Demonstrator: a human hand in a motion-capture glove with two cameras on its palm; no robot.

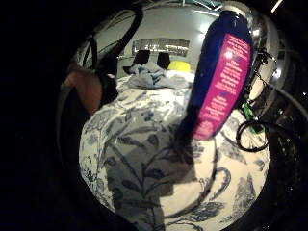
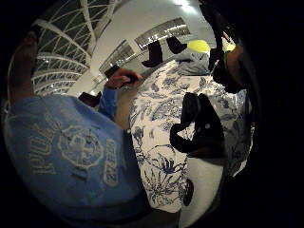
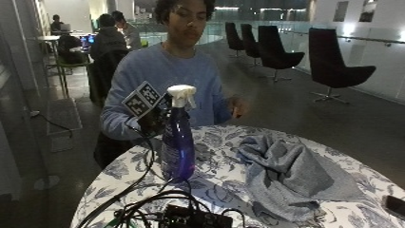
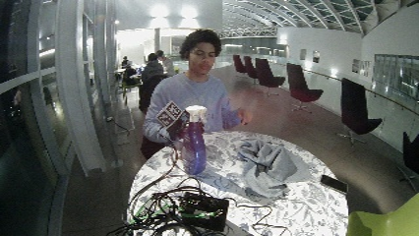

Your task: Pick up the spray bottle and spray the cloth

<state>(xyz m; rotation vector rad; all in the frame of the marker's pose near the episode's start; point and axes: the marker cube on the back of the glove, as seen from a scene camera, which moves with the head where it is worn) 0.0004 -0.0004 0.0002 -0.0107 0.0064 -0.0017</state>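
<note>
In the outside view, a blue translucent spray bottle (image 3: 178,142) with a white trigger head is standing upright on the floral worktop (image 3: 215,142), the gloved right hand (image 3: 154,121) gripping its neck. A crumpled grey cloth (image 3: 288,173) is lying beside it. In the little-finger palm view, the bottle's pink label is showing.

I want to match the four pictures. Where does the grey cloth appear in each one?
Outside view: cloth crumpled on the flowered tablecloth, beside the spray bottle.
Wide outside view: cloth mid-table, beside the bottle.
Little finger side palm view: cloth at the table's far edge, beyond the bottle.
Thumb side palm view: cloth at the far edge.
Shared landmark: the flowered tablecloth.
</note>
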